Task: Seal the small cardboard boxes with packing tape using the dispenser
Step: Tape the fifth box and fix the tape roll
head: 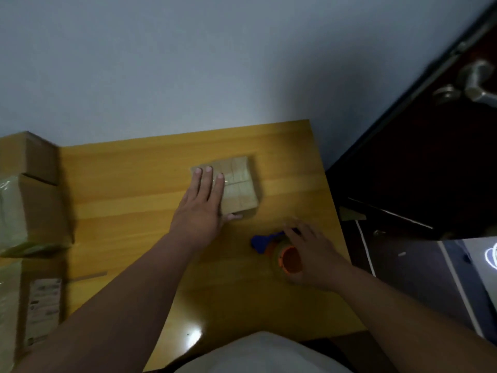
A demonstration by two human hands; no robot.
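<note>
Left hand (200, 203): flat on the small cardboard box (236, 184), fingers straight and spread over its near-left part, thumb tucked against the near side wall. Pressing, not gripping. Right hand (313, 254): curled over the tape dispenser (279, 251), fingers draped across the roll and its orange core, blue handle and blade end sticking out toward the left hand. Looks like a hold around the roll, though blur hides exactly how tight.

Box just ahead of the left palm, on the yellow wooden table (134, 189), apart from the dispenser, which sits nearer the body and to the right. Strips of clear tape already shining across the box top in a cross pattern, so probably close to sealed, or sealed.

Handling, as a guess: light and likely to skid on the smooth tabletop, hence the flat palm holding it down. Stiff enough at the edges and corners, softer over the flap seam in the middle; best pinned near an edge, clear of the tape's path. Tape sticky and thin, prone to folding on itself if pulled slack. Dispenser rigid plastic, better taken by the blue handle than by the roll, keeping fingers off the serrated end.

Further left of the left forearm: larger cardboard cartons (32, 200), one with a label. Beyond the right hand: dark door with a metal handle (476, 84).
</note>
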